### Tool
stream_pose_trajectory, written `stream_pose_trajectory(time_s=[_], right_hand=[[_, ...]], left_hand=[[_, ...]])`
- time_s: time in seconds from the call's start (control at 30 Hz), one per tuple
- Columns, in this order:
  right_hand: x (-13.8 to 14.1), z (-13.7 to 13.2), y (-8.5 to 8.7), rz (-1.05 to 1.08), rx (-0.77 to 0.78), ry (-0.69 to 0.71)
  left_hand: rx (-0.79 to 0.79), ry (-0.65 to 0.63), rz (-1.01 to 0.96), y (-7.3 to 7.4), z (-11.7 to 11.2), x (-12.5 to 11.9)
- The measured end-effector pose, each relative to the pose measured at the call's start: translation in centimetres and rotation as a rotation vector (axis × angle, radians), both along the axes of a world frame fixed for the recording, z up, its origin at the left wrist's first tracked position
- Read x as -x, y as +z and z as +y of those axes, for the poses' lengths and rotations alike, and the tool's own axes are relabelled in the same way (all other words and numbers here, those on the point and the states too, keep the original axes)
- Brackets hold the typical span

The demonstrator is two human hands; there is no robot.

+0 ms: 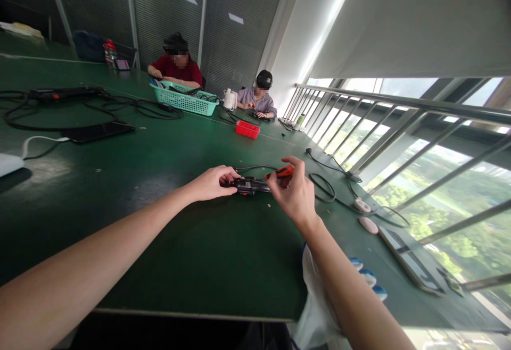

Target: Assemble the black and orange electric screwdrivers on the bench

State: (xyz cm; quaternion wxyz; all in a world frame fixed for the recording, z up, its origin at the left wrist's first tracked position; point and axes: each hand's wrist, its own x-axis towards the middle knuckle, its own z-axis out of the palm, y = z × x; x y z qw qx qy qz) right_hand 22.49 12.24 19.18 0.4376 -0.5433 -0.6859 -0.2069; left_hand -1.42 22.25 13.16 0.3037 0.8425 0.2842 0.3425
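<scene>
On the green table in front of me lies a black corded device point(252, 185) with ribbed parts and a small orange spot on its near side. My left hand point(219, 183) is closed around its left end, thumb on the near side. Above the right end, my right hand point(293, 190) grips a small orange-and-black tool point(284, 172) between thumb and fingers. The tool's kind is not clear, and its tip is hidden by the hand. A dark cable point(255, 167) runs just behind the device.
Ahead stand a red bin point(247, 130) and a turquoise basket point(186, 99). Two people sit at the far side. A black tablet point(98, 131) and another corded device point(66, 93) lie left. Cables point(325, 188), a phone-like slab point(411, 259) and blue-tipped gloves point(367, 277) lie right, near the railing.
</scene>
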Motion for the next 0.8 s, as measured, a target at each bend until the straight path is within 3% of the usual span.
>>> stream_pose_trajectory(time_s=[0.13, 0.23, 0.33, 0.5, 0.8], right_hand=[[0.4, -0.4, -0.6, 0.033, -0.076, 0.060], [1.3, -0.3, -1.1, -0.023, -0.021, 0.149], [2.1, 0.1, -1.5, -0.089, -0.012, 0.144], [2.3, 0.2, -1.2, -0.160, -0.037, 0.111], [2.8, -0.2, -1.1, -0.161, -0.012, 0.212]], left_hand=[[-0.004, 0.003, -0.005, 0.0, 0.0, 0.0], [-0.005, -0.004, -0.003, 0.0, 0.0, 0.0], [-0.011, -0.003, 0.000, 0.0, 0.0, 0.0], [-0.022, -0.005, -0.005, -0.2, 0.0, -0.1], [-0.039, 0.016, 0.013, 0.2, -0.1, -0.1]])
